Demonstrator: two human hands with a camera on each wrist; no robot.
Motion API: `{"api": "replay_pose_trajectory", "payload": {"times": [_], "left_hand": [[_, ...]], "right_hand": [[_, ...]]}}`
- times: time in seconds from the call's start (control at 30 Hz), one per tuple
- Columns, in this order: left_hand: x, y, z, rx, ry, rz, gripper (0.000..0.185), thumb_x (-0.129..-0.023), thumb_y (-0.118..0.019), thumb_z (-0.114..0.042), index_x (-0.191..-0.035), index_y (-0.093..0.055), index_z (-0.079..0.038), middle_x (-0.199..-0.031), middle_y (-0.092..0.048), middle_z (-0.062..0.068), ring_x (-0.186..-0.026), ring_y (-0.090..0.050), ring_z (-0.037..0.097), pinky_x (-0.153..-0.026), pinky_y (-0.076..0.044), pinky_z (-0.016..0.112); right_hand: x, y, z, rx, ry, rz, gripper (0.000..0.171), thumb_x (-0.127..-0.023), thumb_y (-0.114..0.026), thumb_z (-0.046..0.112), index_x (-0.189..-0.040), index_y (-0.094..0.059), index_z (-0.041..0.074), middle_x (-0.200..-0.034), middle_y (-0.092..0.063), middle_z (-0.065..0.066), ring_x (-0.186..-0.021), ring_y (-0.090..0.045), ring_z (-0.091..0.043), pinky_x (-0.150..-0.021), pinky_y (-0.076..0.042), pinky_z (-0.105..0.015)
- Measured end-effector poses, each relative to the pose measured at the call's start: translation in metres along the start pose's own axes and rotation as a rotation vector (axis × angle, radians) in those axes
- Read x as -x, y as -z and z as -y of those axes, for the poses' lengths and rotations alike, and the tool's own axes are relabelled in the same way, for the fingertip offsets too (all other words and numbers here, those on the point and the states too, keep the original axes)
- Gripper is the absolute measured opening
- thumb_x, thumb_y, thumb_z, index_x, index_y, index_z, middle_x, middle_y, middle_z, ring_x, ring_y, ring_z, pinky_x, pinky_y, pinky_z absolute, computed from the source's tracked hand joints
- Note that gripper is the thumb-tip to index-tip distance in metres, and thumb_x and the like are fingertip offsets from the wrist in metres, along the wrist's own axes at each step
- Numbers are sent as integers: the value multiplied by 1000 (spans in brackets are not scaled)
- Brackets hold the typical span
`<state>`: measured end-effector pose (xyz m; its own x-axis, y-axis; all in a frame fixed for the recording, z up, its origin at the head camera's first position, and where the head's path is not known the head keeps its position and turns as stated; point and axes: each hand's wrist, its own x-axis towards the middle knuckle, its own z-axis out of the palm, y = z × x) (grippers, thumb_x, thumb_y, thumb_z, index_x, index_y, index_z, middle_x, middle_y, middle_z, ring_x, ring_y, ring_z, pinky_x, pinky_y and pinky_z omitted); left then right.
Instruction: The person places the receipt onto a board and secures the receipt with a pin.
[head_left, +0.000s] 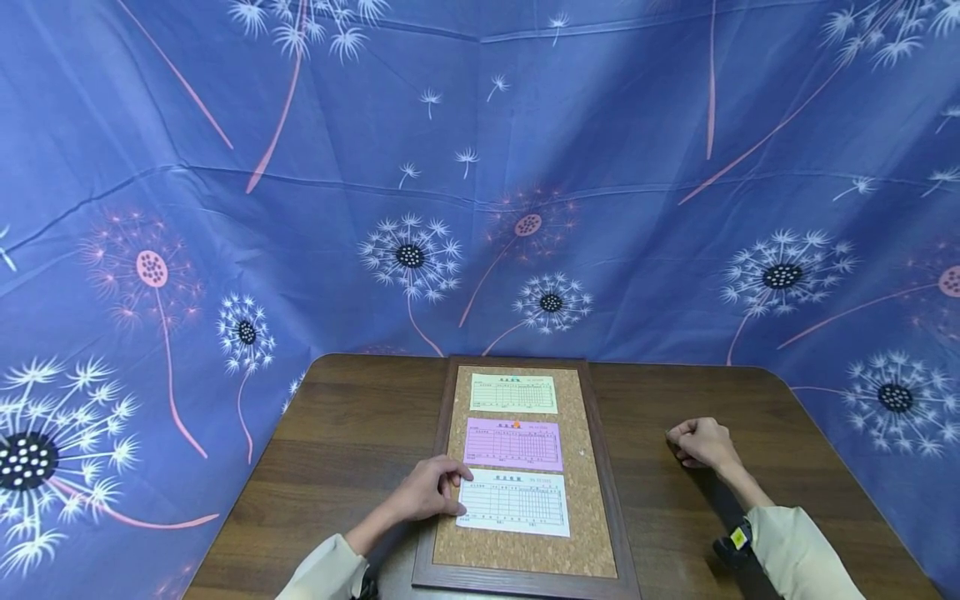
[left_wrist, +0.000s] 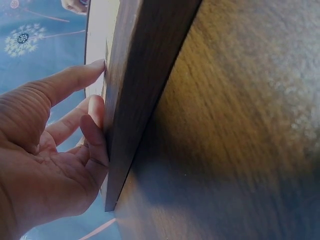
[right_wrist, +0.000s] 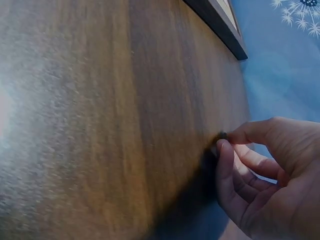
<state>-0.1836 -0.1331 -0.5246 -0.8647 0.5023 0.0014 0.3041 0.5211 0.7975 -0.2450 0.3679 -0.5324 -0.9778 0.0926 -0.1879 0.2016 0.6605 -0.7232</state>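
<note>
Near the board's left edge, my left hand (head_left: 429,492) touches the white printed slip (head_left: 513,504) at its left side, thumb and index fingertip apart. In the left wrist view, this hand (left_wrist: 55,145) has a nearly straight thumb and bent fingers beside the wooden frame (left_wrist: 127,90). The slip lies flat on the cork board (head_left: 525,558), below a purple slip (head_left: 513,446) and a pale green slip (head_left: 513,393). On the table to the right, my right hand (head_left: 703,442) pinches a small dark object (right_wrist: 222,135) between thumb and index finger; its kind is unclear.
An orange pin (head_left: 516,425) and a teal pin (head_left: 515,379) sit at the tops of the upper slips. The brown wooden table (head_left: 352,417) extends around the framed board. A blue dandelion-print cloth (head_left: 480,167) hangs behind and at both sides.
</note>
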Motion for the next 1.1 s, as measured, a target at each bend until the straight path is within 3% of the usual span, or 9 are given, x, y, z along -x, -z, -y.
{"api": "replay_pose_trajectory", "payload": {"times": [0.37, 0.87, 1.1], "left_hand": [[-1, 1, 2, -10, -1, -6, 40, -68, -88, 2, -105, -71, -1, -89, -59, 8, -63, -49, -3, -61, -44, 18], [0, 0, 1, -19, -4, -9, 41, -68, -89, 1, -105, -71, -1, -89, -60, 9, -62, -49, -3, -60, -44, 18], [1, -1, 0, -29, -3, -22, 36, -72, -87, -2, -104, -72, -2, -89, -60, 8, -63, -49, -3, -59, -43, 18]], "right_hand": [[14, -7, 13, 104, 140, -100, 21, -96, -68, 19, -98, -75, -1, -70, -73, -5, -58, -65, -14, -51, -53, -28], [30, -24, 46, 7, 241, -33, 18, -97, -68, 16, -102, -75, 0, -83, -76, -15, -62, -67, -15, -54, -55, -28], [31, -36, 53, -20, 251, -14, 14, -96, -70, 16, -100, -75, 4, -81, -75, -13, -62, -68, -16, -54, -54, -28]]}}
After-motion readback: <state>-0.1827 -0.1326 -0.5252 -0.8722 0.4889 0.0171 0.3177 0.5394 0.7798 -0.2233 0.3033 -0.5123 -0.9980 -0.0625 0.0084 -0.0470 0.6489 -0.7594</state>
